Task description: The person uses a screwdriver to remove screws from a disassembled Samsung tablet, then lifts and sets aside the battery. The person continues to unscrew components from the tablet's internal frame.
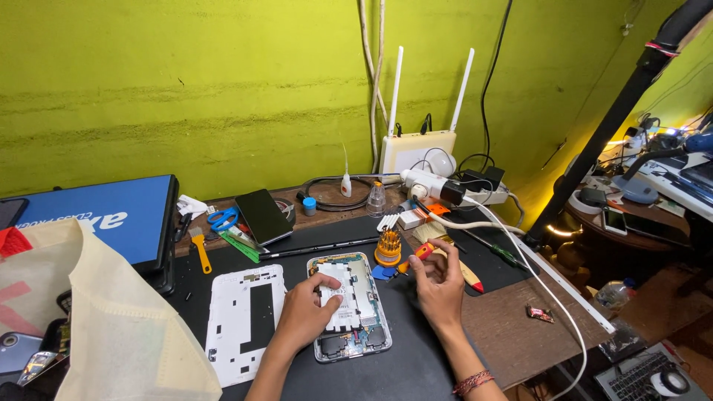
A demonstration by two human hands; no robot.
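Bare hands: two, left hand [304,312] at 6 o'clock, right hand [440,286] at 5 o'clock.
Opened grey tablets with exposed boards: one [365,327], at 6 o'clock.
White plastic back covers: one [245,319], at 7 o'clock.
Small orange-handled screwdrivers: one [422,252], at 4 o'clock.
Orange round bit holders: one [388,249], at centre.
Blue-handled scissors: one [221,218], at 9 o'clock.
White routers with upright antennas: one [416,148], two antennas, at 1 o'clock.
Black slab phones: one [263,215], at 9 o'clock.

Wall [186,89] was this loud lime green, work mat [416,356] plain black. Back cover [245,323] white, scissors [221,218] had blue handles, little brush [200,251] orange, router [416,148] white, and the screwdriver [422,252] orange with red.
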